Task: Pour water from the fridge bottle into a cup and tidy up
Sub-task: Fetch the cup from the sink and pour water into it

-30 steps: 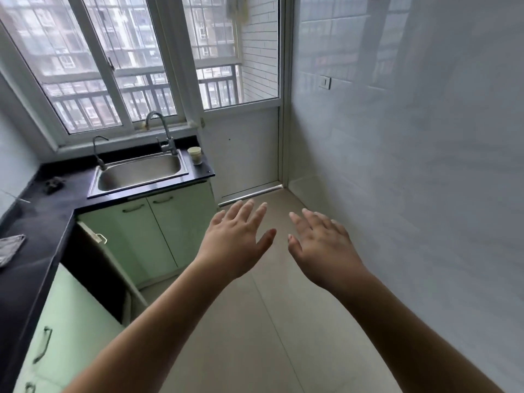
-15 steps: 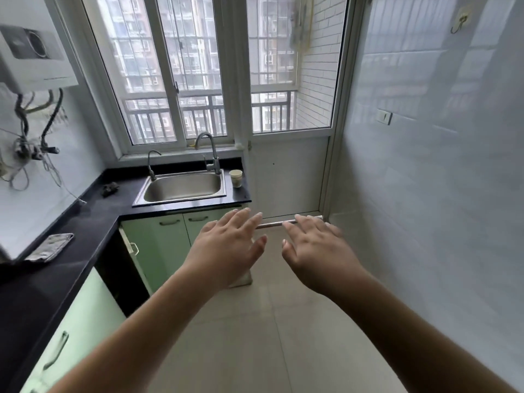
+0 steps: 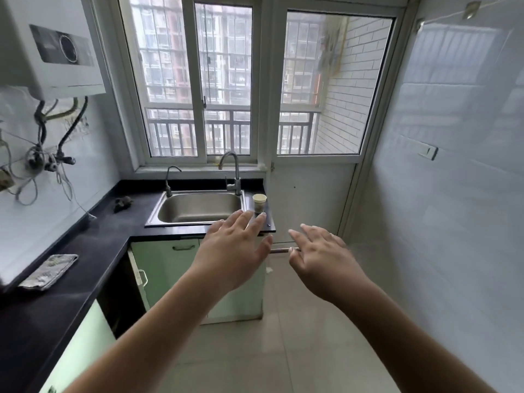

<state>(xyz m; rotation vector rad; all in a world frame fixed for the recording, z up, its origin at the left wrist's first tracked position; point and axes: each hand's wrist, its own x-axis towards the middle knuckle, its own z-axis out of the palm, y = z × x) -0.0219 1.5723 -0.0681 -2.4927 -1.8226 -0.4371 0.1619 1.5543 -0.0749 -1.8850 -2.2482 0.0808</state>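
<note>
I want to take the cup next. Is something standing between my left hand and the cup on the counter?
Nothing visible does. The cup stands alone on the black counter, right of the sink. The left hand, open and empty, is in the air before it.

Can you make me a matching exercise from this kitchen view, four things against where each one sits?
Things:
1. cup
2. folded cloth
3. water heater
4. sink

Places:
A. on the wall, upper left
B. set into the counter under the window
C. on the counter just right of the sink
D. on the near left counter

Pairs: 1-C, 2-D, 3-A, 4-B
</note>
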